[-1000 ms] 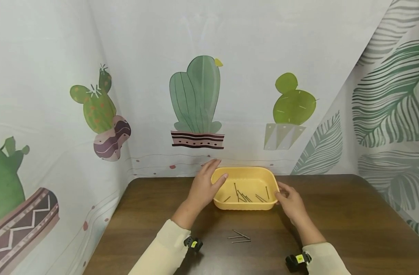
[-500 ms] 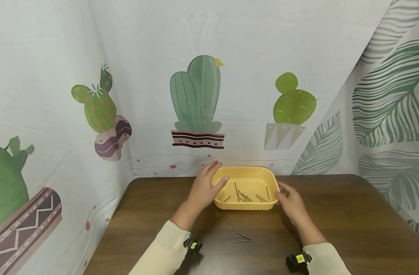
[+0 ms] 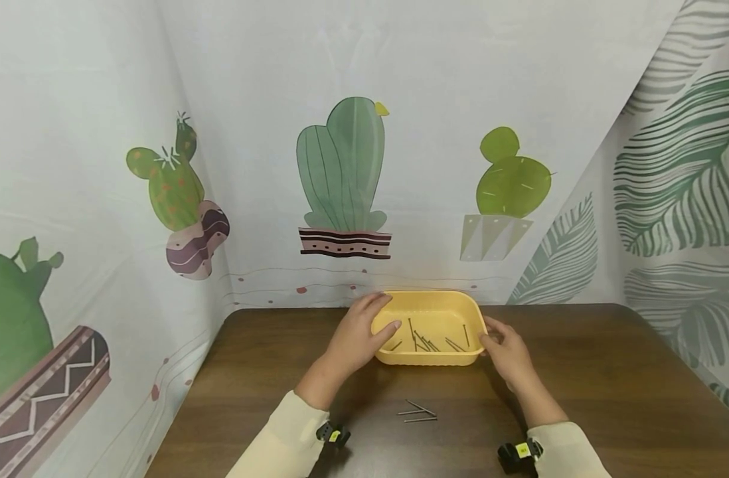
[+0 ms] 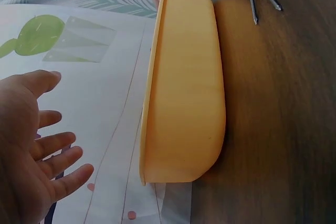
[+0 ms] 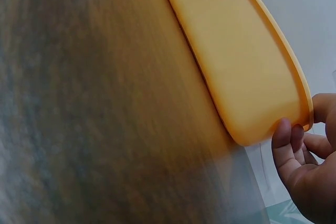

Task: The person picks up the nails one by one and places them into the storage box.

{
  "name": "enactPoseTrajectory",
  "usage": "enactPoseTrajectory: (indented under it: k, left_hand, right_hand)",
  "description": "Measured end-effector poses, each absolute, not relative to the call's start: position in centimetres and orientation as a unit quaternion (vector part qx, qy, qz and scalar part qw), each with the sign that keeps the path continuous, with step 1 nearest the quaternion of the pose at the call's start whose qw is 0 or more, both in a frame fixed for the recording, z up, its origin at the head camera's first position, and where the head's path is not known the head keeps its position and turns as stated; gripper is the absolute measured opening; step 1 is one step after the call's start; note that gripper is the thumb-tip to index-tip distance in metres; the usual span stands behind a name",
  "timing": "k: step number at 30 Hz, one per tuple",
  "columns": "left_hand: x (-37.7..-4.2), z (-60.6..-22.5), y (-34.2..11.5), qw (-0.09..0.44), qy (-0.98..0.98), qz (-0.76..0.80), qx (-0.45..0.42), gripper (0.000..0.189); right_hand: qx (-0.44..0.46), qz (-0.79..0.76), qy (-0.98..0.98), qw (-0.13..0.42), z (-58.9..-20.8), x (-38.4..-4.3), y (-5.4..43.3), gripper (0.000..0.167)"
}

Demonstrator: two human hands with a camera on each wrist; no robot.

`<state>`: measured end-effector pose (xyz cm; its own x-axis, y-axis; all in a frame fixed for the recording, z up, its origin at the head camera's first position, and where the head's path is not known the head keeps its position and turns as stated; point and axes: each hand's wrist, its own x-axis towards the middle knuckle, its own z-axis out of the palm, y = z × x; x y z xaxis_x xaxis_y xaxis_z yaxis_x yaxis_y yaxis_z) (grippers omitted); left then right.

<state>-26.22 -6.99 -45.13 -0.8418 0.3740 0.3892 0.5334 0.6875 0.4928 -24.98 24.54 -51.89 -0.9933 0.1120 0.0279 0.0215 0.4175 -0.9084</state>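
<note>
A yellow plastic tray (image 3: 427, 359) stands at the back of the table, with several nails (image 3: 423, 341) lying inside it. My right hand (image 3: 510, 353) pinches the tray's right end, thumb at the rim and fingers against the outer wall (image 5: 252, 72) in the right wrist view. At the left end is my left hand (image 3: 354, 340), overlapping the rim in the head view. The left wrist view shows that hand (image 4: 31, 145) with fingers spread and a gap to the tray (image 4: 184, 87). In front of the tray, 3 loose nails (image 3: 420, 419) lie on the wood.
The dark wooden table (image 3: 269, 398) ends against a pale cloth backdrop (image 3: 424, 199) printed with cacti and leaves. Each wrist carries a small black camera, the left one (image 3: 333, 435) and the right one (image 3: 520, 454) both low over the table.
My left hand has moved slightly down and to the right, closer to the tray's left end. The right hand keeps its hold, and the loose nails stay in place.
</note>
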Motion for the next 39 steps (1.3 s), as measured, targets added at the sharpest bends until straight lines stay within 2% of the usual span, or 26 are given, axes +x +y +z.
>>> enactPoseTrajectory:
  k: [11,27,39]
  left_hand:
    - [-25.1,-45.7,-7.3,0.102,-0.915,-0.288,-0.264,0.05]
    - [-22.5,-47.0,-6.0,0.13,-0.895,-0.186,-0.384,0.022]
    - [-21.3,-48.7,-5.0,0.052,-0.892,-0.139,-0.426,0.02]
  right_hand:
    - [-0.04,0.54,-0.839,0.046,-52.0,-25.1,24.5,0.053]
    - [-0.042,0.541,-0.839,0.043,-52.0,-25.1,24.7,0.053]
    - [-0.043,0.545,-0.836,0.046,-51.9,-25.0,24.5,0.053]
